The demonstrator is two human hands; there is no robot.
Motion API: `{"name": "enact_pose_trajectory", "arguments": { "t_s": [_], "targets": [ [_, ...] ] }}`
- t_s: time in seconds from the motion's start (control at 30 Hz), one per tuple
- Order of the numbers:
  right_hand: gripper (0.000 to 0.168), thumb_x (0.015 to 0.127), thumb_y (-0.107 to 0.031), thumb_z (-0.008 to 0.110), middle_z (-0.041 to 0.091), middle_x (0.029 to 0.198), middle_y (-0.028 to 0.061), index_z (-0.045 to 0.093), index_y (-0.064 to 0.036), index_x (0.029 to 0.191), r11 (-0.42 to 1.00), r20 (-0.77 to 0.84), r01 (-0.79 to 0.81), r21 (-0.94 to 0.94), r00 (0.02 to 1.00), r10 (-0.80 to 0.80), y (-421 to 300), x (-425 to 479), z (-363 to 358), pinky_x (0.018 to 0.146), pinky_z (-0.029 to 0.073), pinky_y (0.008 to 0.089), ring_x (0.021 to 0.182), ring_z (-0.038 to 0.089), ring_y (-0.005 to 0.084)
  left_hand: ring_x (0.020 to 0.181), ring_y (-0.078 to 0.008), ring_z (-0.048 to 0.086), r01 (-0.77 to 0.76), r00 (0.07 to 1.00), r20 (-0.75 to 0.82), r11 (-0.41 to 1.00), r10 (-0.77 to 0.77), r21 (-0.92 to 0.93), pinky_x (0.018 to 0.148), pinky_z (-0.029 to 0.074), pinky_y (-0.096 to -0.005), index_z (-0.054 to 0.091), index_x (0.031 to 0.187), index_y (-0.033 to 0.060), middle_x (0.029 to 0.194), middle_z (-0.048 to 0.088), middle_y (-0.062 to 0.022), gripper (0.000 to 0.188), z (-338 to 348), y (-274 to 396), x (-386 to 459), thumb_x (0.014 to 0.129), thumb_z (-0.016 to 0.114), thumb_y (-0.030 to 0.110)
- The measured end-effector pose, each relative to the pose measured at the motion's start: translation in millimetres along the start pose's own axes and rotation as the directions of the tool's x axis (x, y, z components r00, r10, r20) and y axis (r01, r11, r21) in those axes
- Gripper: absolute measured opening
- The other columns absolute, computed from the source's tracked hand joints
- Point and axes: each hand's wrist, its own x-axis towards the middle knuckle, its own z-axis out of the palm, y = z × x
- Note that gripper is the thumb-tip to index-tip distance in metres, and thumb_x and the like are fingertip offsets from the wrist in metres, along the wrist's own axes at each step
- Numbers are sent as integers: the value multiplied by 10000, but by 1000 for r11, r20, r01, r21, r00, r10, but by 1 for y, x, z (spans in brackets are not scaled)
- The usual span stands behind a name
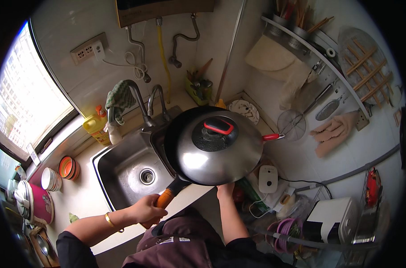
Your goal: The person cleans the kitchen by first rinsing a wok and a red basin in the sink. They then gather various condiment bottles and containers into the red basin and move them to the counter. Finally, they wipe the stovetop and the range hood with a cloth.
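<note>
My left hand (149, 209) is closed around the orange-brown wooden handle (165, 198) of a black wok (176, 134). The wok is up over the sink's right side and the counter edge. A domed steel lid (176, 164) lies over it, shifted right so that the dark inner wall shows at left. The lid has a round glass middle (203, 142) with wet drops and a black-and-red knob (219, 126). My right hand (225, 188) reaches under the near right edge of wok and lid; its fingers are hidden. A red handle (272, 137) juts out beyond the lid.
Left of the wok is a steel sink (129, 164) with a curved faucet (141, 97). Bowls (68, 167) and a pink rice cooker (38, 204) stand at left. A plate (244, 109) and utensil holder (199, 88) sit behind. A wall rail (323, 63) holds utensils at right.
</note>
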Motion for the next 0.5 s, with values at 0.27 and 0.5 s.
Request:
{"name": "enact_pose_trajectory", "arguments": {
  "t_s": [0.27,0.5],
  "targets": [
    [263,911,-261,488,535,989,-19,475,-140,1145,978,80,-37,208,997,20,5,-8,-7,644,465,251,778,524,92,548,-133,551,-35,999,39,995,32,91,474,457,-270,475,960,-6,686,539,-57,275,11,5,53,782,634,130],
    [243,920,-164,482,540,1003,39,430,-106,1150,968,111,8,252,993,-37,8,-11,-17,766,510,372,857,551,163,533,-136,552,-59,997,56,998,58,16,473,454,-270,483,924,-9,674,542,-56,252,20,-8,91,779,635,131]
  ]
}}
